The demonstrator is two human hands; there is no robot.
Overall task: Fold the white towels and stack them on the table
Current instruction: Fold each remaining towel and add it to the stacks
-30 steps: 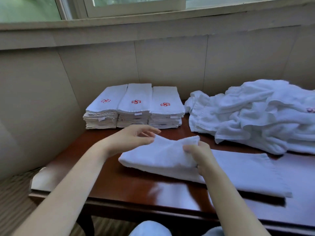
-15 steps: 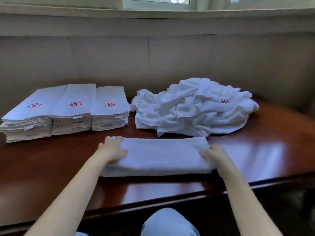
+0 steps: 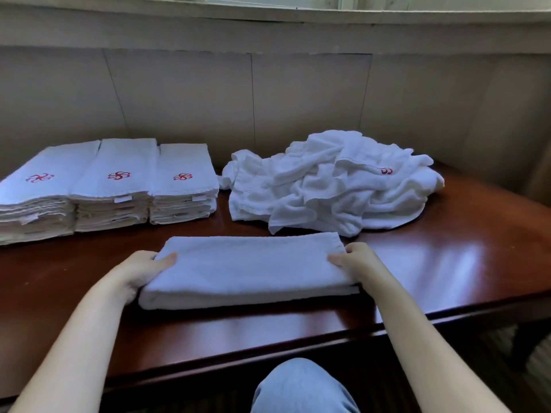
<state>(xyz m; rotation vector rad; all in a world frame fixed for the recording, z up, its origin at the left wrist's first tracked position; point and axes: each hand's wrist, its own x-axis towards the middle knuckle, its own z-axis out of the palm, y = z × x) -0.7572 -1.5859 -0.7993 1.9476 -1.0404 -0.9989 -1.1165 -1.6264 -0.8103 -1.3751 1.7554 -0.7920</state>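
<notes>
Both ends of a long folded white terry towel [image 3: 247,269] are gripped, one by each hand. The towel lies flat on the glossy dark red-brown wooden table [image 3: 447,263], close to its near edge.

The left hand [image 3: 143,271] clasps the towel's left end, with the thumb lying on top and the fingers tucked round the end, out of sight beneath it. The right hand [image 3: 357,260] clasps the towel's right end, with the thumb on the top layer and the fingers curled over the far right corner.

Beyond the towel and to its left, three neat stacks of folded white towels [image 3: 116,186] stand side by side, touching one another. Each top towel carries a red embroidered flower emblem.

Beyond the towel and to its right sits a loose heap of crumpled white towels [image 3: 334,183]. Its front fringe reaches the towel's far edge, but I cannot tell whether they touch. A red mark shows on the heap's right side.

Further back from the towel, behind stacks and heap, rises a pale panelled wall [image 3: 298,99]. Nearer than the towel, below the table edge, a knee in light blue denim [image 3: 301,386] shows.
</notes>
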